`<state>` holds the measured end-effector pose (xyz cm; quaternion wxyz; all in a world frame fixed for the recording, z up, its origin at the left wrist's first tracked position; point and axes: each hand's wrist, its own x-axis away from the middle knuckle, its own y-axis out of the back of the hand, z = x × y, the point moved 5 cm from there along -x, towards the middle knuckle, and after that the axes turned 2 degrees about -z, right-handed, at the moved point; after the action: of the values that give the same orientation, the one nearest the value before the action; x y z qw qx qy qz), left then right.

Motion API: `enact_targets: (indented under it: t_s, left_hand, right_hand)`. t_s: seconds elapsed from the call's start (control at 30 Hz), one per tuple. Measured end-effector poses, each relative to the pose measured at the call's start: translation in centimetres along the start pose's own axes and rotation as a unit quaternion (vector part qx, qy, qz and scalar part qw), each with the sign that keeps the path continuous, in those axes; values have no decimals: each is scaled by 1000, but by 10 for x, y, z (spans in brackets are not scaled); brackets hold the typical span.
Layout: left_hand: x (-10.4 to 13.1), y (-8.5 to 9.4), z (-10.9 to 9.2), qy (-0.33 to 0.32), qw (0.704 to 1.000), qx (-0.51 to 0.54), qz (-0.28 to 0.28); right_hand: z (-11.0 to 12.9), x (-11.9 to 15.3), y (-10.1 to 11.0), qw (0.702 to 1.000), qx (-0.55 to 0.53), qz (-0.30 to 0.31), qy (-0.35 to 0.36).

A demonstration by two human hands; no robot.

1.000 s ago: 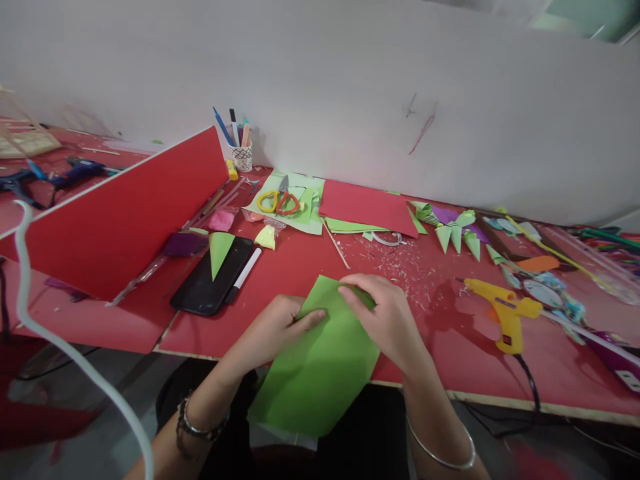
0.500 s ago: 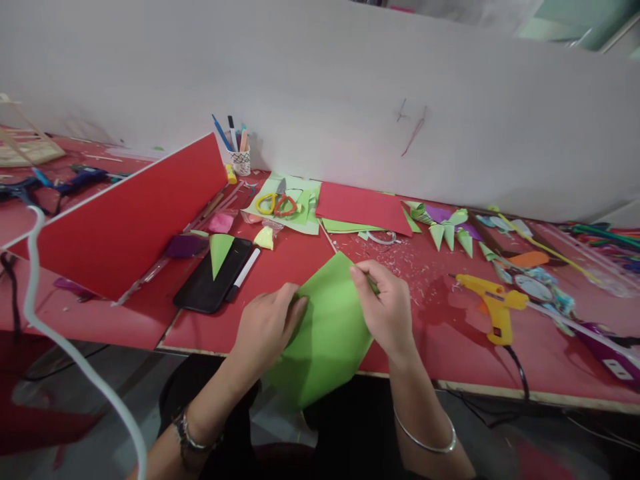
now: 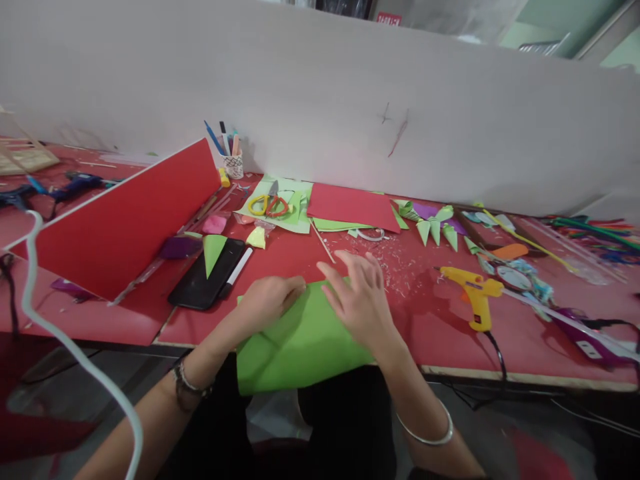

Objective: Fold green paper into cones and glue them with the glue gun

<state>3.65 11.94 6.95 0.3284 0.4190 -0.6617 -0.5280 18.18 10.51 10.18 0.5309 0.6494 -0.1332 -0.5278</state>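
Note:
A sheet of bright green paper [image 3: 300, 350] hangs over the front edge of the red table, its lower part above my lap. My left hand [image 3: 270, 301] is closed on its upper edge, thumb against fingers. Over the right part of the sheet, my right hand [image 3: 361, 303] is open with its fingers spread; whether the palm touches the paper I cannot tell. Left of the sheet lies a black phone-like slab [image 3: 195, 288] with a small green paper cone [image 3: 213, 250] on it. A white marker with a black cap [image 3: 240, 267] lies alongside.
A yellow glue gun [image 3: 477, 293] rests at the right, its cord over the edge. Scissors [image 3: 267, 205], red paper [image 3: 353, 205] and green paper leaves [image 3: 437, 227] lie at the back. A tilted red board [image 3: 130, 227] stands left, near a pen cup [image 3: 233, 165].
The green paper has turned from a pointed corner up to a broad edge up. My right hand has let go of it and spread its fingers. My left hand keeps its grip.

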Motion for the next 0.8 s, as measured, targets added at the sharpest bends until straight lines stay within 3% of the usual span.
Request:
enact_targets:
  t_s: [0.1, 0.17, 0.27, 0.47, 0.8]
  left_hand:
    - [-14, -15, 0, -33, 999, 9, 31]
    - [-22, -27, 2, -43, 998, -4, 52]
    - [-34, -37, 6, -48, 997, -28, 51]
    - [-52, -37, 24, 8, 996, -72, 42]
    - [-64, -27, 52, 31, 991, -129, -27]
  right_hand:
    - [-4, -1, -30, 989, -61, 131, 15]
    - [-13, 0, -54, 970, -122, 212, -15]
    - [-29, 1, -81, 959, -78, 267, -46]
    - [-40, -12, -99, 958, 40, 281, -33]
    - [-67, -40, -116, 959, 51, 277, -30]
